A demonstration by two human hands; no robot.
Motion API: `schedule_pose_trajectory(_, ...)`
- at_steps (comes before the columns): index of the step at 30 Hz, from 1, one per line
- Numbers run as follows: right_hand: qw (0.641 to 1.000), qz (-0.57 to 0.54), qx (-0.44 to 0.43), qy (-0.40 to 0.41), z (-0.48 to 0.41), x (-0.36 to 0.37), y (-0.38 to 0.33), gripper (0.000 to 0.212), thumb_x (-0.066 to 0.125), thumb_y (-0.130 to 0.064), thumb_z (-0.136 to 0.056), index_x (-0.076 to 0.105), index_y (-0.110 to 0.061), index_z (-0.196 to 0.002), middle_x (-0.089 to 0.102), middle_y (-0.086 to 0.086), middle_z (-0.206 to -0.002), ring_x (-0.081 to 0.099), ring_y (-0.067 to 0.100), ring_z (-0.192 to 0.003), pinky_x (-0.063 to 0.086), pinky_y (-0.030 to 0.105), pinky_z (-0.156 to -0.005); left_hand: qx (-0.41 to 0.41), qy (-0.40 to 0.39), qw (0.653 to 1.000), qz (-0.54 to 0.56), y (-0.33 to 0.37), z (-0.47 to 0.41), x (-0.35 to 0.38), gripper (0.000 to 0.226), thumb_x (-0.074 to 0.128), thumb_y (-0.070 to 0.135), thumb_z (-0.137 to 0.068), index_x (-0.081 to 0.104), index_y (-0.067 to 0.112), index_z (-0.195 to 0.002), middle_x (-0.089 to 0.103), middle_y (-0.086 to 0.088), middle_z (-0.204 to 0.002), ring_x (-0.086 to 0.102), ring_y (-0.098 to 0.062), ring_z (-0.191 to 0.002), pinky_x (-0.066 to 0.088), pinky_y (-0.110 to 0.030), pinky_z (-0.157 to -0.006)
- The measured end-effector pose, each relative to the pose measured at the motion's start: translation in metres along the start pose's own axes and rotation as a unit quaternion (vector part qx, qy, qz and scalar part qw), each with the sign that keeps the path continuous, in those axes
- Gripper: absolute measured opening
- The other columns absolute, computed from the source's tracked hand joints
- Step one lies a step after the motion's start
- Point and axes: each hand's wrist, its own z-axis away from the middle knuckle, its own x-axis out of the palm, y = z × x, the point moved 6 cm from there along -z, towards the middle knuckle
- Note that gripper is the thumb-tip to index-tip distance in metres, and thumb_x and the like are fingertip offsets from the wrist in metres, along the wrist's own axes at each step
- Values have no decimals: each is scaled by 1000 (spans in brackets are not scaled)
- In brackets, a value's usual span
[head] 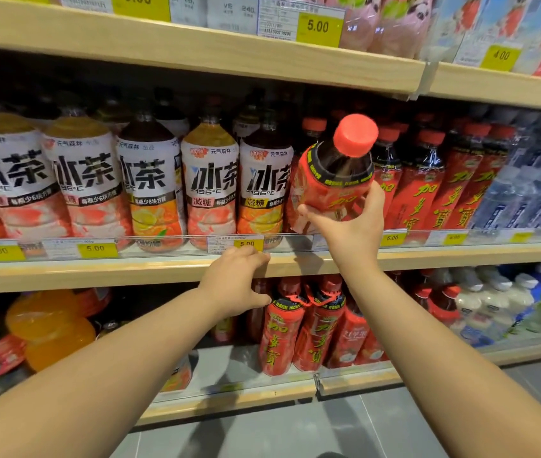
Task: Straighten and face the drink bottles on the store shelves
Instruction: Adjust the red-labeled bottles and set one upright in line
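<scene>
Right hand (350, 223) raised, gripping; left hand (234, 282) lower, fingers curled.

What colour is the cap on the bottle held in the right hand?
Red, on the tilted bottle in the right hand; head view.

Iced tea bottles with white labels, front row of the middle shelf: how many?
5 full ones, left to right. A sixth is cut off at the left edge; more stand hidden behind.

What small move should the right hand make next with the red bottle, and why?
Probably stand it upright in the front row. The right hand holds the red bottle tilted toward the camera, in front of the middle shelf, while neighbouring bottles stand straight. The left hand rests on the shelf edge.
</scene>
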Motion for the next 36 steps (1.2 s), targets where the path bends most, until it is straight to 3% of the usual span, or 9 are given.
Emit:
schedule_pose_trajectory(3,999,-9,31,35,-6,3,-2,93,83,-61,-50,43,-26,-127,54,-13,-116,50,-1,-105,35,4,-79,0,-5,1000,5,0,0,-1,81,71,51,-72,40,23,-142,47,3,-130,39,-20,-118,36,-30,-94)
schedule_pose_trajectory(6,998,-11,46,36,-14,8,-3,97,81,-65,-50,42,-24,-129,55,-12,-119,52,4,-107,37,12,-82,-1,-7,1000,13,2,0,-1,80,71,50,-72,41,22,-141,48,4,-126,39,-19,-117,36,-28,-91)
schedule_pose_trajectory(9,998,-12,43,37,-11,10,0,93,81,-64,-50,43,-28,-127,54,-18,-113,49,-9,-98,33,3,-74,2,-10,1000,18,3,0,-2,79,72,49,-72,42,22,-140,48,4,-127,40,-19,-117,36,-29,-91)
schedule_pose_trajectory(15,999,7,40,29,-13,7,0,83,82,-62,-49,41,-36,-116,48,-28,-102,43,-27,-91,34,-3,-68,2,-10,1000,20,3,2,-4,78,72,50,-72,44,21,-139,49,4,-126,41,-19,-116,37,-29,-91)
schedule_pose_trajectory(23,995,15,91,43,-14,15,14,89,78,-66,-51,43,-34,-126,46,-39,-96,35,-37,-85,31,11,-73,-3,-15,1000,26,2,0,-2,79,70,53,-71,44,23,-139,49,6,-123,41,-18,-114,38,-29,-91)
schedule_pose_trajectory(25,994,16,102,46,-12,19,16,88,75,-70,-50,41,-39,-125,48,-37,-100,41,-28,-89,34,20,-80,-4,-16,1000,24,3,0,-1,80,70,54,-70,43,23,-139,49,6,-125,41,-18,-115,39,-30,-93)
schedule_pose_trajectory(28,995,23,90,35,-16,28,12,86,74,-68,-52,38,-41,-126,48,-34,-106,47,-12,-97,39,22,-82,-4,-15,1000,25,1,-1,-1,78,70,53,-70,45,24,-138,50,6,-124,41,-17,-114,40,-30,-93)
schedule_pose_trajectory(31,994,5,102,36,-23,36,13,97,78,-59,-59,32,-24,-138,47,-10,-128,47,12,-118,42,32,-98,-6,-17,999,32,-1,-2,-1,78,70,53,-69,45,25,-138,49,8,-125,41,-16,-116,39,-29,-94)
schedule_pose_trajectory(36,994,73,73,34,-29,39,6,103,77,-46,-68,22,-6,-145,37,12,-142,32,27,-132,29,42,-111,-8,-3,999,49,-3,0,1,76,71,52,-69,45,27,-137,49,9,-122,41,-15,-114,38,-29,-93)
